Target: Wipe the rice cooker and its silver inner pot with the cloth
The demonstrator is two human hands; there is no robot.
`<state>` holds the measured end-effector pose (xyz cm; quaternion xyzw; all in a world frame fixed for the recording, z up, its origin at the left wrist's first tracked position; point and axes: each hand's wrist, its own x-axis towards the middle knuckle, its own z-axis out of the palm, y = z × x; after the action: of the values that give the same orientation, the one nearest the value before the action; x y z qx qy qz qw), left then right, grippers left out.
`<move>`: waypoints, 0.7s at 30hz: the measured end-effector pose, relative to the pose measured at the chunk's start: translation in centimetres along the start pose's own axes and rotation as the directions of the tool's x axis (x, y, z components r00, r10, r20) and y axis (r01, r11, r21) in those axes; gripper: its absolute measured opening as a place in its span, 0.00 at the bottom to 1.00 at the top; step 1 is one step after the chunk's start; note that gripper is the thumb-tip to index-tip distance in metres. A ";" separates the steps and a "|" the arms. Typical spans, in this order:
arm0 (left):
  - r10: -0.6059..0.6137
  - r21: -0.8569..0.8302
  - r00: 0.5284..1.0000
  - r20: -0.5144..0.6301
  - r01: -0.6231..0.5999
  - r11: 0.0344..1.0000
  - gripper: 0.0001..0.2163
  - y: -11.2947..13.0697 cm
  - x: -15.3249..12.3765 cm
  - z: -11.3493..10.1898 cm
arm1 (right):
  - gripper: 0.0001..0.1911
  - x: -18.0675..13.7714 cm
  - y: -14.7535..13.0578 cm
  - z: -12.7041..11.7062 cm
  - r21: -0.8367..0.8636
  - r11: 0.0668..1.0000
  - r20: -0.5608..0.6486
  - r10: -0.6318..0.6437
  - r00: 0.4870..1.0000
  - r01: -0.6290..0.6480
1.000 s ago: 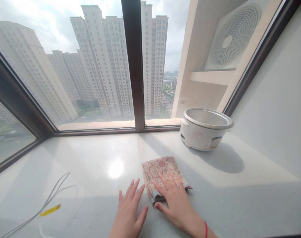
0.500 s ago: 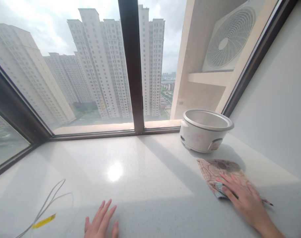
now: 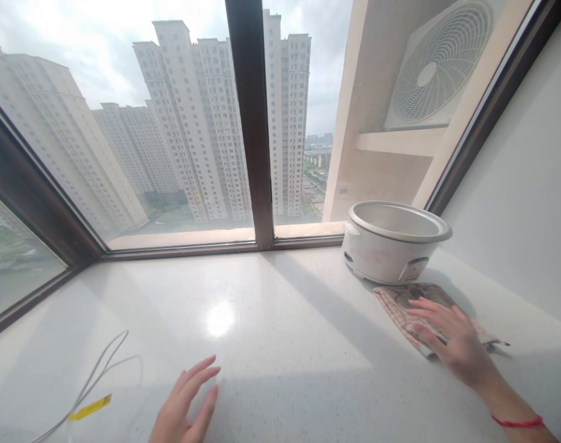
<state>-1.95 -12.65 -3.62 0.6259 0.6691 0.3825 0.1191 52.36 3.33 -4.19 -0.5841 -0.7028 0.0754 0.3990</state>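
Observation:
My right hand is over a folded, patterned cloth with its fingers stretched out and apart; whether the palm presses on it I cannot tell. A red string bracelet circles that wrist. Just behind the cloth stands a white rice cooker with no lid, its side marked with faint pink print. At the lower middle, my left hand hovers at or just above the white sill, fingers spread and holding nothing.
On the left of the sill lies a looped grey cable with a yellow tag. A dark window frame runs along the back, and a white wall bounds the right side.
My right hand and the cloth have moved away from me, bringing the cloth up close to the rice cooker. The left hand has turned slightly, its fingers now pointing more to the right.

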 end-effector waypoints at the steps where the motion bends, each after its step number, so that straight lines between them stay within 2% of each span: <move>1: -0.054 -0.056 0.998 -0.033 0.052 0.997 0.13 0.5 1.9 -0.7 | 0.21 0.7 -2.1 0.8 0.092 0.996 -0.037 0.000 0.999 0.004; 3: -0.136 -0.240 0.991 0.001 0.132 0.962 0.14 1.6 6.2 -1.2 | 0.19 2.5 -6.3 3.2 0.294 0.952 -0.045 0.100 0.994 -0.083; 5: -0.259 -0.526 0.966 -0.014 0.214 0.823 0.15 2.1 10.3 -0.5 | 0.19 4.3 -9.7 6.3 0.504 0.841 0.005 0.227 0.974 -0.199; 6: -0.285 -0.577 0.958 -0.030 0.216 0.787 0.16 2.2 12.1 0.3 | 0.20 5.1 -10.9 7.9 0.629 0.730 0.069 0.291 0.954 -0.268; 9: -0.352 -0.663 0.934 -0.066 0.222 0.714 0.16 1.3 15.1 3.0 | 0.25 6.3 -12.4 12.0 0.750 0.590 0.119 0.323 0.939 -0.298; 11: -0.377 -0.691 0.924 -0.064 0.232 0.685 0.16 0.5 15.6 4.4 | 0.25 6.1 -12.0 13.3 0.797 0.531 0.108 0.342 0.934 -0.287; 13: -0.381 -0.703 0.923 -0.057 0.234 0.672 0.16 -0.2 15.3 4.9 | 0.23 5.7 -11.0 13.6 0.838 0.472 0.095 0.367 0.925 -0.273; 17: -0.360 -0.710 0.931 -0.060 0.214 0.671 0.15 -0.4 14.6 4.5 | 0.17 5.4 -9.4 13.1 0.900 0.368 0.054 0.433 0.900 -0.232; 21: -0.333 -0.698 0.939 -0.090 0.179 0.694 0.16 0.1 14.3 3.9 | 0.15 5.8 -8.9 13.1 0.927 0.306 0.049 0.471 0.881 -0.215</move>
<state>-2.03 2.08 -1.64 0.3948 0.5721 0.6434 0.3209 37.11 10.39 -5.17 -0.4077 -0.3488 0.4635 0.7052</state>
